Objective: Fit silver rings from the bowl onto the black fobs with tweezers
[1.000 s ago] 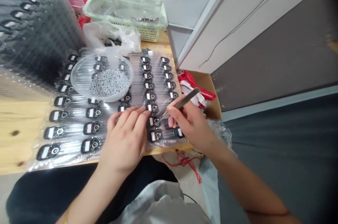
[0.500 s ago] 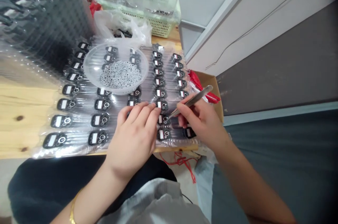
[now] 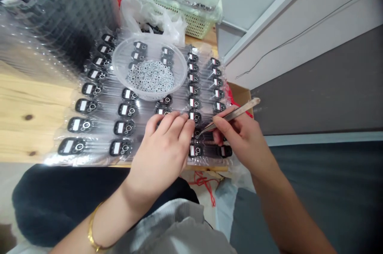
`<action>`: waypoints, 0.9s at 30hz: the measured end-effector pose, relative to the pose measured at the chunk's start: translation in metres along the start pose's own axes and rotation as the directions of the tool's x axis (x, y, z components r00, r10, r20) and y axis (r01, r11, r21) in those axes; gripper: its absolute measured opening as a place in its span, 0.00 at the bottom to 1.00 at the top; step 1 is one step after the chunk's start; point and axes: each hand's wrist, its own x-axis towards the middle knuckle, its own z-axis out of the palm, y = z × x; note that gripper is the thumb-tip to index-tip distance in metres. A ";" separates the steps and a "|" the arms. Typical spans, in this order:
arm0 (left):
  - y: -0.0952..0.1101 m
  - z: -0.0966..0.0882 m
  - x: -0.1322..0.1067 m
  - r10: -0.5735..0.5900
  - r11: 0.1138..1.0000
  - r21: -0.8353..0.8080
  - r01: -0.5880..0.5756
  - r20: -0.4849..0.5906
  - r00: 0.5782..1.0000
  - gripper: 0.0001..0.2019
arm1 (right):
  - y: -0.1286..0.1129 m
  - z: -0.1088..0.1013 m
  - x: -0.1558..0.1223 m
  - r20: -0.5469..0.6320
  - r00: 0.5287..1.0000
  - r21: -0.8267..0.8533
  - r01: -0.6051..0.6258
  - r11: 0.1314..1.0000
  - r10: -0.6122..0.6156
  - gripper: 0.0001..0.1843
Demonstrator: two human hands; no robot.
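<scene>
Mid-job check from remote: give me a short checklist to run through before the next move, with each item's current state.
1. Tweezers held in the right hand: ok, pinched between thumb and fingers.
2. Tweezer tips at a black device: ok, right at it.
3. Left hand steadying the plastic sheet: ok, fingertips rest on it beside the tips.
4. Clear bowl of metal rings: ok, on the sheet, rings inside.
5. Anything held in the tips: cannot tell, too small to see.
</scene>
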 end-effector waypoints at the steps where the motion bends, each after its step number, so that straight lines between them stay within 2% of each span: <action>1: 0.000 0.000 0.000 0.000 1.000 -0.001 0.000 -0.002 1.000 0.15 | 0.000 0.000 0.000 -0.001 1.000 0.001 0.003 1.000 -0.003 0.12; 16: 0.001 0.001 0.001 -0.007 1.000 0.011 0.007 -0.015 1.000 0.13 | 0.004 0.000 0.000 -0.034 0.999 0.057 0.007 0.998 -0.005 0.12; 27: 0.000 0.002 0.000 0.014 0.999 0.030 -0.013 -0.022 1.000 0.14 | 0.005 0.003 -0.004 -0.094 0.994 0.113 0.060 0.992 -0.049 0.10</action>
